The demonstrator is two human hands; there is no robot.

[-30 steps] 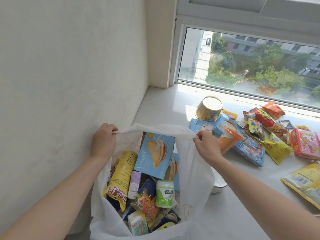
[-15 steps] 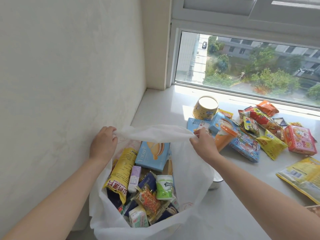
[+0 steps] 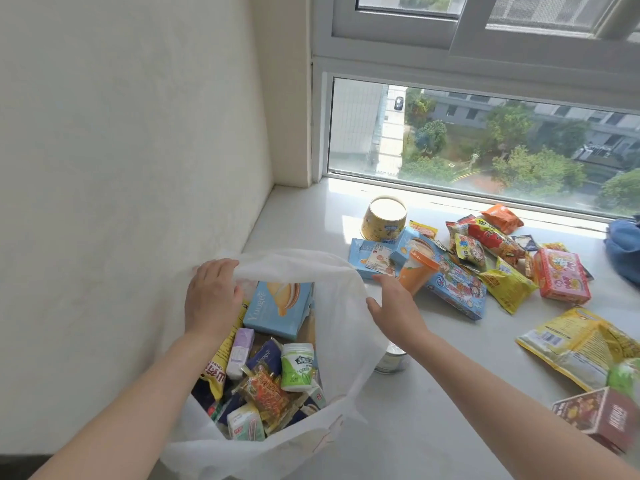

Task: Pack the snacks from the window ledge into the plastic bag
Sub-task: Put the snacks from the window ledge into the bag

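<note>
A white plastic bag (image 3: pixel 339 344) stands open on the window ledge (image 3: pixel 443 403) against the left wall. Inside lie several snacks: a light blue biscuit box (image 3: pixel 277 308), a green-and-white gum bottle (image 3: pixel 297 367), a yellow packet (image 3: pixel 221 367). My left hand (image 3: pixel 211 296) grips the bag's left rim. My right hand (image 3: pixel 394 306) is off the rim, fingers spread, just right of the bag, near an orange cup (image 3: pixel 415 273). More snacks lie on the ledge: a yellow tub (image 3: pixel 383 218), a blue box (image 3: pixel 457 289), a pink-red packet (image 3: pixel 561 275).
A big yellow bag (image 3: pixel 585 344) and a brown box (image 3: pixel 602 415) lie at the right front. A small white jar (image 3: pixel 391 360) stands behind the plastic bag's right side. Blue cloth (image 3: pixel 625 251) sits at the far right. The window glass (image 3: pixel 485 143) closes the back.
My right hand has let go of the bag's right rim and opened, moving toward the snacks on the ledge. The left hand still holds the rim. The camera view tilted up.
</note>
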